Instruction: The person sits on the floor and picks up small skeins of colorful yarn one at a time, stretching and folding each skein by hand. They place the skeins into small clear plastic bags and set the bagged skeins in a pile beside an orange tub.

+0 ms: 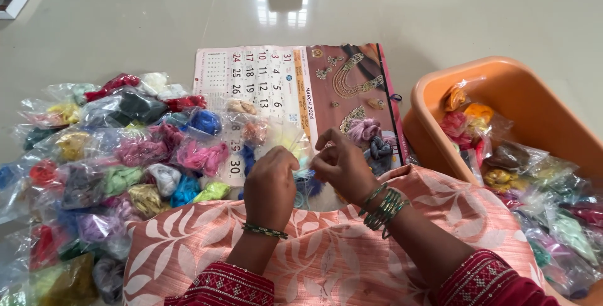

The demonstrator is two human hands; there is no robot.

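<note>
Blue thread (306, 183) pinched between both hands.

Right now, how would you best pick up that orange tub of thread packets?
Probably by the orange tub rim, coming from above on its near-left corner. The rim rolls outward there and sits bare, while the thread packets crowd the far-right side.

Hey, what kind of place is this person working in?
Probably a home, with craft work done seated on the floor. The pale glossy floor serves as the work surface, a wall calendar is spread on it as a mat, and small clear bags of coloured thread lie beside an orange plastic tub.
</note>
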